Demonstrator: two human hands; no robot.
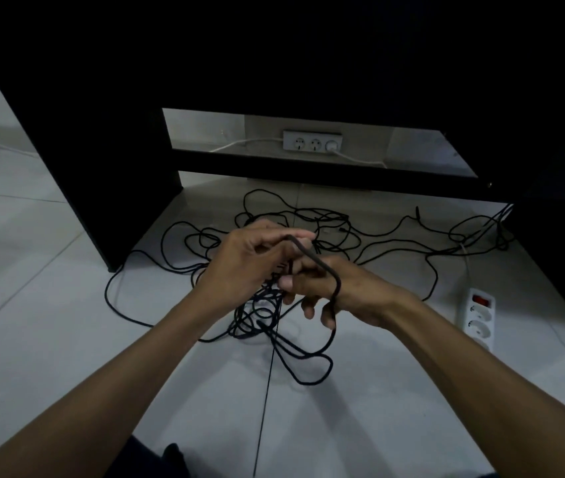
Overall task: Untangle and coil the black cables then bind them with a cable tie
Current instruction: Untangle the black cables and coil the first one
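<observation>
Working low over a pale tiled floor (49,305), both forearms reaching in from the bottom edge. Left hand (239,257) lifting a strand of the black cables (312,262) — thumb and fingertips pinching it at the top of an arch, near mid-frame. Strand then running down over the back of the right hand (339,288) and wrapping round its outer edge. Right hand sitting just beside and slightly below the left, fingers curling downward with a cluster of cable loops hanging beneath; exact grip inside the palm not being visible, though thumb pressing toward the index finger over the strands. Remaining black cables lying in a loose tangle on the floor — looping out to the left past the foot of a dark desk (101,167), trailing right toward a white power strip (476,315) with a red switch, resting near the right desk panel. Wall socket (312,141) showing through the gap under the desk, a white plug and cord (357,158) sitting in its right outlet. Cable tie not being discernible anywhere in view
</observation>
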